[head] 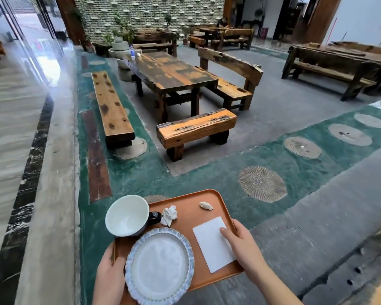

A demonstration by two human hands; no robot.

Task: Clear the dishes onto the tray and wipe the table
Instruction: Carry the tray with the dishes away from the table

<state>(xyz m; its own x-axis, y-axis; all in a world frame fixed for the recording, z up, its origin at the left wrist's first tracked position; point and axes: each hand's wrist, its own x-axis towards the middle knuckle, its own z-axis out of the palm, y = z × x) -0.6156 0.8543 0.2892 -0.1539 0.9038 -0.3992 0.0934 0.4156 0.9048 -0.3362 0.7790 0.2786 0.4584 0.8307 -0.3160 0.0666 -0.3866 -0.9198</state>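
I carry an orange tray (189,195) in front of me above the floor. My left hand (110,269) grips its left rim and my right hand (240,241) grips its right rim, thumb pressing on a flat white napkin (209,241). On the tray stand a white bowl (127,214) at the far left, a white plate with a blue scalloped rim (160,265) at the near left, a small dark object (154,215) behind the bowl, and two crumpled tissues (169,214) (206,205).
A long wooden table (172,71) stands ahead with a water bottle (132,51) at its far end. Wooden benches (111,106) (196,128) (231,71) surround it. More tables stand at the right (343,56) and back. Round stone discs (262,183) are set in the green floor.
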